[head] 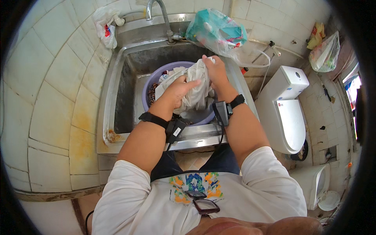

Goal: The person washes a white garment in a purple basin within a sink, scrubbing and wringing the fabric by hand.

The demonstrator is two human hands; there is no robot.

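Both my hands hold a bunched white cloth [194, 85] above a purple plastic basin [146, 88], which sits inside a stainless steel sink [126, 61]. My left hand [179, 89] grips the cloth's near left side, thumb lying across it. Farther back and to the right, my right hand [216, 69] has its fingers closed on the cloth's upper end. In the basin, a brown patterned fabric [152, 91] and other light-coloured laundry show at the left. The cloth and my forearms hide much of the basin.
A curved metal faucet [167, 23] rises behind the sink. A teal plastic bag [217, 29] rests at the back right corner. White plastic bags [107, 32] hang on the tiled wall at the left. To the right stands a white toilet [289, 117] with its lid down.
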